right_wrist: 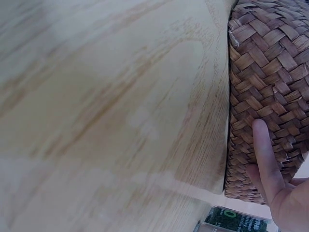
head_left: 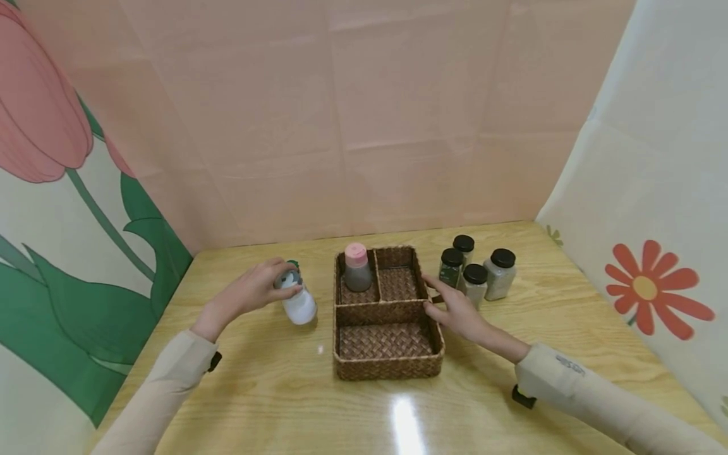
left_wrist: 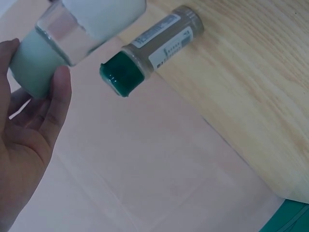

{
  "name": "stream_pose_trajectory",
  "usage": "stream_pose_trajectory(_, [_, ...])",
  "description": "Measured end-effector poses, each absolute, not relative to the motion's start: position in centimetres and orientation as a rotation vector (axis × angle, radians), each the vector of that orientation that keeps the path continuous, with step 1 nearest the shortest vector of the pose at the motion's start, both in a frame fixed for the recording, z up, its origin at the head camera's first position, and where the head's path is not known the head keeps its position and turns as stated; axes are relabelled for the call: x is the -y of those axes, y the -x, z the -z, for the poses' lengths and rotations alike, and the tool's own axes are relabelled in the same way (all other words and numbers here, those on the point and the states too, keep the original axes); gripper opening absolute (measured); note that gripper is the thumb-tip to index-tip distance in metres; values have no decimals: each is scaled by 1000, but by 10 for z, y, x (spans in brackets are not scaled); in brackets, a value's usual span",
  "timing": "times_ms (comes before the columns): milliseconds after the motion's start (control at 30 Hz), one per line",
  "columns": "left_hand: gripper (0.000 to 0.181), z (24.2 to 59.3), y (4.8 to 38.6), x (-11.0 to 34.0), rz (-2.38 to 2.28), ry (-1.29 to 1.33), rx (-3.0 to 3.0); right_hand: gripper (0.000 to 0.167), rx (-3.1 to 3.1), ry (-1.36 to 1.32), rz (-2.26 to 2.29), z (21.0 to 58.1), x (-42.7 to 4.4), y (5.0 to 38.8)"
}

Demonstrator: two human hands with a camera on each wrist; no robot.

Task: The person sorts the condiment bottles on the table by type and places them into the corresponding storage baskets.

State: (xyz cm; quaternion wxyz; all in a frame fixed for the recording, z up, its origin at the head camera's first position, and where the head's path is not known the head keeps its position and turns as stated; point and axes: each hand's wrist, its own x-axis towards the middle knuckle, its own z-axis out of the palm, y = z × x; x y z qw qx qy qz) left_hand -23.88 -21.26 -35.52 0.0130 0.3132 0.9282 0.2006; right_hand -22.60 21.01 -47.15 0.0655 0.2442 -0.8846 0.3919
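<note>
My left hand (head_left: 258, 287) grips a clear shaker jar (head_left: 299, 308) by its grey-green lid. White contents show in the jar, which is tilted left of the basket. Behind it stands a green-capped spice bottle (left_wrist: 164, 46), mostly hidden by the hand in the head view. My right hand (head_left: 463, 316) touches the right side of a brown woven basket (head_left: 389, 370) with fairly straight fingers (right_wrist: 265, 150) against the weave. The basket has three compartments. A pink-capped bottle (head_left: 358, 275) with grey contents stands upright in the back left one.
Just right of the basket, several black-lidded spice jars (head_left: 499, 275) stand close together near the right hand. The wooden table (head_left: 261, 404) ends at a pink cloth backdrop (head_left: 370, 126). Printed flower panels (head_left: 643, 158) rise at both sides.
</note>
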Motion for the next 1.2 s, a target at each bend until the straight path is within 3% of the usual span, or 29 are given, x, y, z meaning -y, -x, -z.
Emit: stream_pose_trajectory(1200, [39,340,247,201,-702,-1165,-3071,59,2667,-749,-1191,472,-211,227])
